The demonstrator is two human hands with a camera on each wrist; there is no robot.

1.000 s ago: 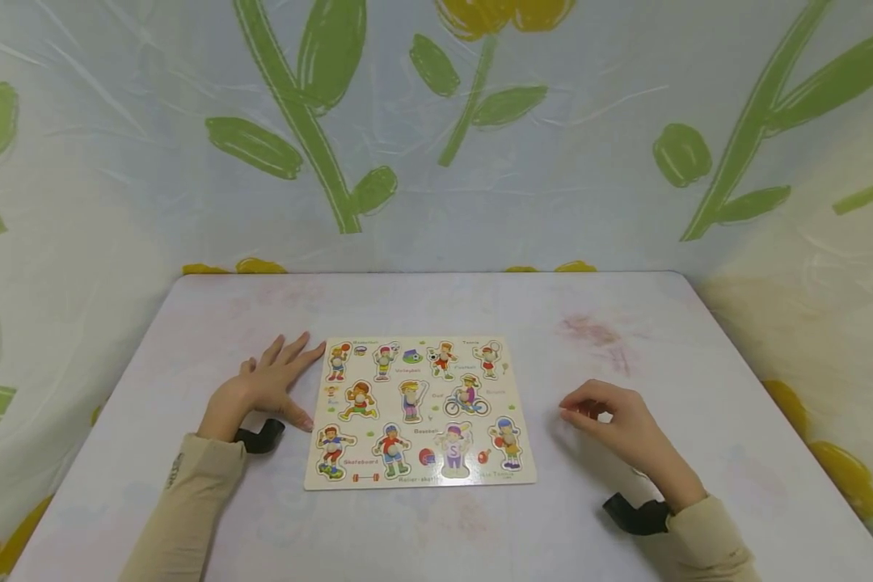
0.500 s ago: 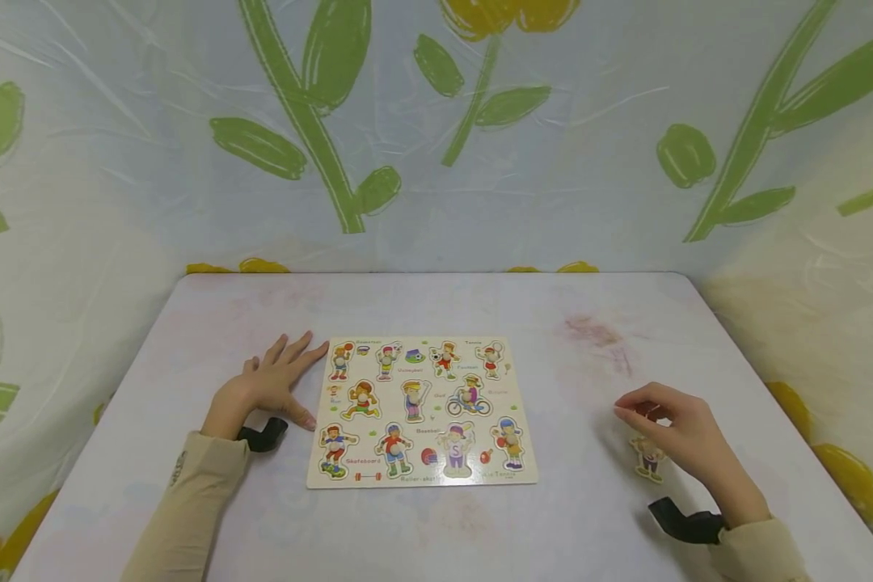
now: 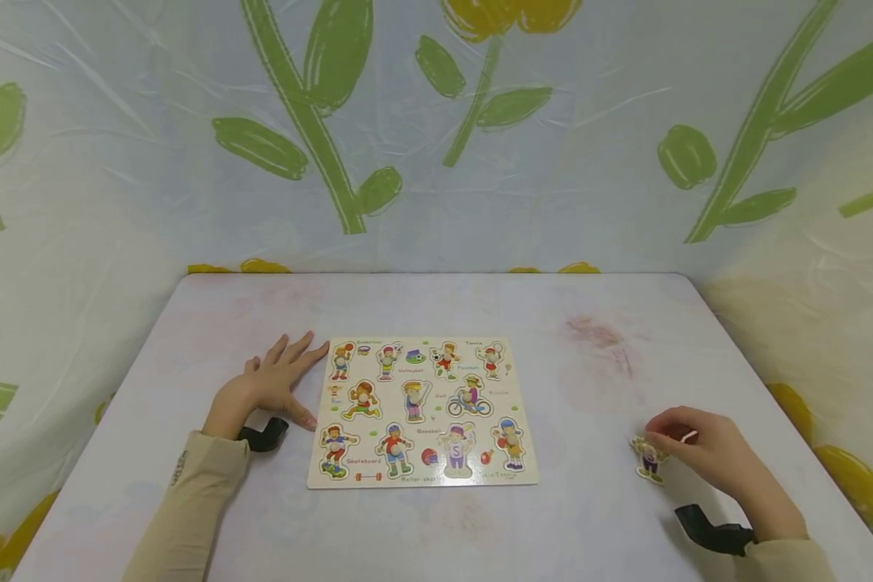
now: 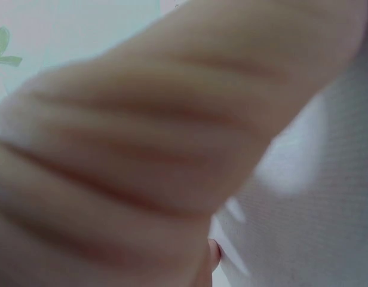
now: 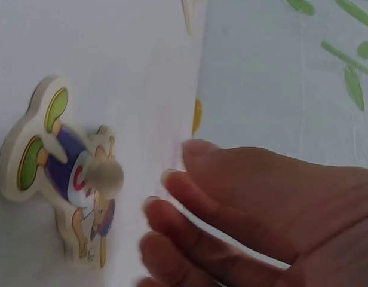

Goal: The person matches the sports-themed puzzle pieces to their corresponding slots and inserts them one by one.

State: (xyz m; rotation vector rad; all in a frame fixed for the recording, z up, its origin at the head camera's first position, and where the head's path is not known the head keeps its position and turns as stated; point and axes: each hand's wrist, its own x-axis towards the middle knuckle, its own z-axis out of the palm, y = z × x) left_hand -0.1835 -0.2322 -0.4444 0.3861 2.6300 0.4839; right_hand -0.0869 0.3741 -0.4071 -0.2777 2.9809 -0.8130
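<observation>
A wooden peg puzzle board [image 3: 367, 449] lies flat on the table, with several painted sports figures on it. My left hand [image 3: 269, 386] rests beside its left edge, fingers spread, the fingertips and thumb at the border; the left wrist view is mostly blurred skin. To the right of the board lies a loose figure piece [image 3: 651, 465] with dark blue trousers, green shoes and a bat. Its round wooden knob [image 5: 106, 178] points up. My right hand [image 3: 716, 453] is just over that piece, thumb and fingers bent and slightly apart, not touching the knob in the right wrist view.
The pale table [image 3: 422, 533] reaches a backdrop [image 3: 589, 186] printed with green stems and yellow flowers. A baseball figure without a knob shows in the board's lower row [image 3: 457, 453]. Black wrist mounts [image 3: 713, 529] sit under both wrists.
My right hand has moved right and toward the near side, away from the board to the loose piece, which was hidden behind it at first. The left hand has stayed in place.
</observation>
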